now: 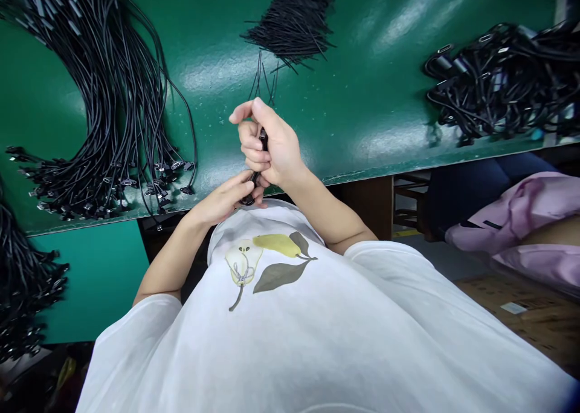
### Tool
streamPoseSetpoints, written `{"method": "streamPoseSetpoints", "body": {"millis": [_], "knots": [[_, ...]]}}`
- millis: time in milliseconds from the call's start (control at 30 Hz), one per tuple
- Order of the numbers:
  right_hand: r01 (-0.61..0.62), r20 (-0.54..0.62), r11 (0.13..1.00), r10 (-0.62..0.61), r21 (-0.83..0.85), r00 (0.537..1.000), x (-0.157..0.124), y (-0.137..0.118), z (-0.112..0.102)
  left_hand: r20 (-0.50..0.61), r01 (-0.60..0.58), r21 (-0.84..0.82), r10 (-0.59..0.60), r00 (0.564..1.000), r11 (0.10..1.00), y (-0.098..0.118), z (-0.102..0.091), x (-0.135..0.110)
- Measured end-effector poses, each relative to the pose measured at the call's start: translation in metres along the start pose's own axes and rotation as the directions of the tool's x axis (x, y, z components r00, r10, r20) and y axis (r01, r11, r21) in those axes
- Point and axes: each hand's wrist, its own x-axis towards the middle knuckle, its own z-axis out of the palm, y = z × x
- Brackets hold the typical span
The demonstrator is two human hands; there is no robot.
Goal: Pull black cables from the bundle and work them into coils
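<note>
Close to my body at the table's front edge, a folded black cable (pixel 255 178) runs between my two hands. My left hand (pixel 229 195) is closed on its lower end, thumb on top. Higher up, my right hand (pixel 274 144) wraps its fingers around the upper part, with a dark connector end showing in the palm; its thumb and index finger stick out to the left. Just beyond the right hand lie a few loose black twist ties (pixel 265 80), below a dense pile of black ties (pixel 294 23).
Long straight black cables (pixel 104 98) with connectors cover the green table (pixel 362 98) at left. More cables (pixel 27 280) hang at the lower left. Bundled cables (pixel 502 80) are heaped at right. A person in pink clothing (pixel 534 219) sits to the right, above a cardboard box (pixel 521 322).
</note>
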Motion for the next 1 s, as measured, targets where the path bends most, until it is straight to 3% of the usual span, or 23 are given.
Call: {"method": "streamPoseSetpoints", "body": {"millis": [133, 333, 533, 700, 800, 867, 933, 1000], "knots": [[-0.134, 0.105, 0.989, 0.127, 0.061, 0.986, 0.009, -0.010, -0.006, 0.060, 0.104, -0.099, -0.098, 0.993, 0.990, 0.003, 0.005, -0.003], [-0.167, 0.253, 0.980, 0.135, 0.109, 0.958, 0.010, -0.010, -0.015, 0.077, 0.082, -0.222, -0.066, 0.995, 0.972, -0.007, 0.011, 0.005], [-0.318, 0.415, 0.934, 0.229, 0.160, 0.881, 0.013, -0.009, -0.027, 0.220, 0.142, -0.116, -0.114, 0.969, 0.983, -0.014, 0.007, 0.016], [-0.300, 0.433, 0.941, 0.206, 0.159, 0.877, 0.015, -0.003, -0.029, 0.249, 0.202, -0.168, -0.157, 0.956, 0.965, -0.021, 0.018, 0.015], [-0.159, 0.350, 0.987, 0.145, 0.011, 0.925, 0.019, -0.005, -0.030, 0.133, 0.121, -0.254, -0.089, 0.987, 0.960, -0.023, 0.033, 0.011], [0.029, 0.224, 0.987, 0.007, -0.157, 0.975, 0.020, -0.007, -0.033, -0.029, -0.054, -0.230, 0.048, 0.998, 0.972, -0.023, 0.034, 0.013], [0.225, 0.101, 0.887, -0.201, -0.404, 0.974, 0.017, -0.006, -0.039, -0.233, -0.276, -0.165, 0.235, 0.944, 0.947, -0.020, 0.027, 0.019], [0.346, 0.120, 0.681, -0.357, -0.646, 0.926, 0.009, 0.002, -0.044, -0.423, -0.440, -0.119, 0.356, 0.834, 0.890, -0.015, 0.012, 0.026]]}}
